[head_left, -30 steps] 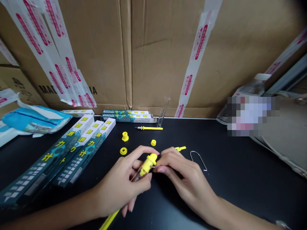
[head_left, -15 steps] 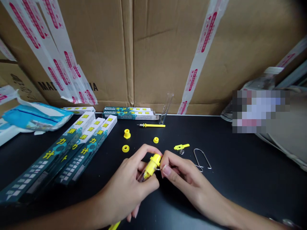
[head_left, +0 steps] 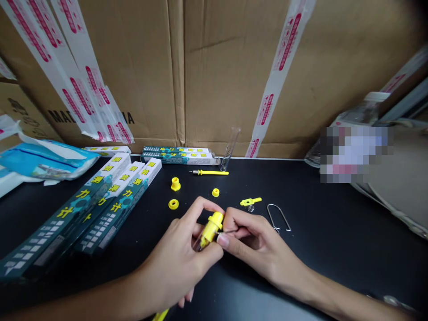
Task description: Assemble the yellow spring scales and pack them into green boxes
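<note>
My left hand (head_left: 180,263) is closed around a clear tube with a yellow cap (head_left: 211,228), held over the black table (head_left: 334,249). My right hand (head_left: 254,245) pinches a thin metal wire (head_left: 230,231) at the side of that cap. Loose yellow parts lie just beyond my fingers: a flanged piece (head_left: 175,183), a ring (head_left: 173,204), a small cap (head_left: 216,192) and a flat pointer piece (head_left: 250,201). A bent wire loop (head_left: 279,217) rests to the right of my hands.
Several long teal and white boxes (head_left: 100,200) lie at the left, two more (head_left: 177,155) at the back. A yellow rod (head_left: 210,172) and a clear tube (head_left: 230,149) sit by the cardboard wall (head_left: 217,76). Blue packets (head_left: 43,158) lie far left.
My right hand's fingers shifted slightly and now pinch the thin wire at the yellow cap. The left hand keeps its grip on the tube. The view drifted a little.
</note>
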`<state>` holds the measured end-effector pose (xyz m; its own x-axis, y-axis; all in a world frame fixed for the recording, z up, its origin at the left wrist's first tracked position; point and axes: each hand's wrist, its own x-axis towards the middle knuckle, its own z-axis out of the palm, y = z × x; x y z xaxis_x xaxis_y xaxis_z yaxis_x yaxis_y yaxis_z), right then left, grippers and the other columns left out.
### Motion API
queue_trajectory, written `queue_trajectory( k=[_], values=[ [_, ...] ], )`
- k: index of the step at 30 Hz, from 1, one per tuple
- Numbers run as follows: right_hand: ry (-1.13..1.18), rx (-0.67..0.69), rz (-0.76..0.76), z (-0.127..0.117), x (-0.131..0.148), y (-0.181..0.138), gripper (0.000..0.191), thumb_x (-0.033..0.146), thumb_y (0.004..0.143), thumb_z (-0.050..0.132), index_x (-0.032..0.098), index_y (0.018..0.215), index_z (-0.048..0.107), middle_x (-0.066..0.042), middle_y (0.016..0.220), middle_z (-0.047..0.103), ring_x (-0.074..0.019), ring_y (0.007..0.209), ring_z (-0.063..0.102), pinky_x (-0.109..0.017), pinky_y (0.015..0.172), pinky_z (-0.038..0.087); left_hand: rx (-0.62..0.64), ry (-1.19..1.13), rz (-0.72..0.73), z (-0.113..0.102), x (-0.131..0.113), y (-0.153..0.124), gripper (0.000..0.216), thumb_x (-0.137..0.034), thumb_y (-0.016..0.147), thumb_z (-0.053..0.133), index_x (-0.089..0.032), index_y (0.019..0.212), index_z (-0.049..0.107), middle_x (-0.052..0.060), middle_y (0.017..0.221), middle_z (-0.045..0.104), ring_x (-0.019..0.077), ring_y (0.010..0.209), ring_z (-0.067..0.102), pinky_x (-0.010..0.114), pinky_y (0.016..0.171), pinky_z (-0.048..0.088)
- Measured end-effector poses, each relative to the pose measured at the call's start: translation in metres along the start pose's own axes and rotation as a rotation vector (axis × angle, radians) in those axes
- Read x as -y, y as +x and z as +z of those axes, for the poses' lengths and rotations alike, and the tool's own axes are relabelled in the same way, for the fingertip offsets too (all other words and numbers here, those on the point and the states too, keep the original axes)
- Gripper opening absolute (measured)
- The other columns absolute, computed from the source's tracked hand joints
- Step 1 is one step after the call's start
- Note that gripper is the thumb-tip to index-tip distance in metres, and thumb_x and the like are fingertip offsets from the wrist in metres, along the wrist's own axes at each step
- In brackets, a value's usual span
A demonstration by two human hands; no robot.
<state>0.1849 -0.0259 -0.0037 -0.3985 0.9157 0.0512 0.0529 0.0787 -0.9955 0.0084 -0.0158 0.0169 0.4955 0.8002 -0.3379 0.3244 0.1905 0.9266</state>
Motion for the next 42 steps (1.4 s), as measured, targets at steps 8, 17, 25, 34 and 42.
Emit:
queue_trajectory(
  k=[8,17,25,34,42],
  values=[
    [0.096,0.009,0.002,-0.001,0.006,-0.002,0.040,0.040,0.084,0.074,0.019,0.068,0.044,0.006,0.067,0.041,-0.0096,0.062,0.033,-0.023,0.055,0.026,0.002,0.029,-0.050,-0.001,-0.005,-0.001,0.035,-0.040,0.088,0.058,-0.031,0.116,0.039,-0.009,0.068,0.059,0.0034,0.024,0.040,0.010,0.021,0.032],
    [0.009,0.027,-0.044,-0.002,0.002,-0.003,0.029,0.037,0.092,0.064,0.019,0.076,0.048,0.006,0.070,0.040,-0.0099,0.063,0.032,-0.024,0.057,0.029,-0.011,-0.029,-0.052,-0.001,0.000,0.000,0.040,-0.040,0.085,0.061,-0.031,0.118,0.041,-0.009,0.065,0.057,0.0047,0.023,0.041,0.010,0.020,0.031],
    [0.002,-0.094,0.015,-0.001,-0.005,-0.002,0.026,0.041,0.092,0.063,0.020,0.081,0.053,0.003,0.075,0.056,-0.0113,0.070,0.049,-0.024,0.065,0.039,0.014,-0.109,-0.022,-0.006,0.002,0.005,0.034,-0.029,0.081,0.057,-0.027,0.113,0.047,-0.013,0.044,0.046,0.0088,0.022,0.041,0.011,0.019,0.030],
    [-0.029,-0.139,-0.027,-0.001,-0.006,0.001,0.028,0.040,0.095,0.059,0.025,0.117,0.049,0.005,0.075,0.061,-0.0088,0.057,0.053,-0.022,0.055,0.042,0.067,-0.118,-0.021,-0.012,0.008,0.004,0.052,-0.025,0.082,0.058,-0.032,0.131,0.041,-0.012,0.059,0.053,0.0053,0.025,0.043,0.010,0.023,0.034],
    [-0.706,-0.218,-0.222,0.003,-0.009,-0.011,0.009,0.033,0.099,0.053,0.026,0.099,0.050,0.000,0.090,0.070,-0.0134,0.069,0.066,-0.022,0.058,0.047,0.002,0.027,0.010,-0.007,0.003,0.003,0.045,-0.027,0.086,0.054,-0.030,0.130,0.047,-0.012,0.055,0.049,0.0046,0.024,0.040,0.009,0.022,0.031]
  ],
)
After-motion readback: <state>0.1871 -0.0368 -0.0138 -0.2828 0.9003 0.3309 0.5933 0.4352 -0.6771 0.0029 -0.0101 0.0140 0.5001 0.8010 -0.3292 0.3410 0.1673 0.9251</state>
